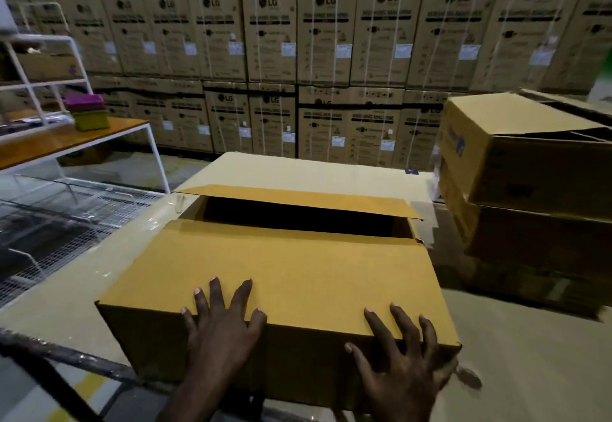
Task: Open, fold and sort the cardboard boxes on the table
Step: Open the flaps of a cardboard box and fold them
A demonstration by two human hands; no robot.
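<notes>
A large plain yellow-brown corrugated cardboard box (284,276) sits on the pale table (59,309) right in front of the person, taking up the near middle of the scene. Its near top flap (298,266) is folded down flat, while the far top flap (298,201) hangs only part-way down, leaving a dark gap between the two through which the inside shows black. The card looks clean and unprinted, with crisp edges.

The left hand (222,325) lies flat on the near flap at the box's near edge, fingers spread and straight, gripping nothing. The right hand (404,355) rests over the near right corner, fingers spread and a little bent over the edge; it does not pinch or clasp the card.

On the far right, two bigger brown cardboard cartons (530,189) are stacked one on the other, the upper one with loose top flaps; the frame edge cuts them off. A wall of printed brown appliance cartons (331,57) fills the far background, its small print too blurred to read. At far left stands a white metal-framed shelf with a wooden top (82,133) carrying a purple-and-green container (87,112). The box's inside and its underside are hidden.
</notes>
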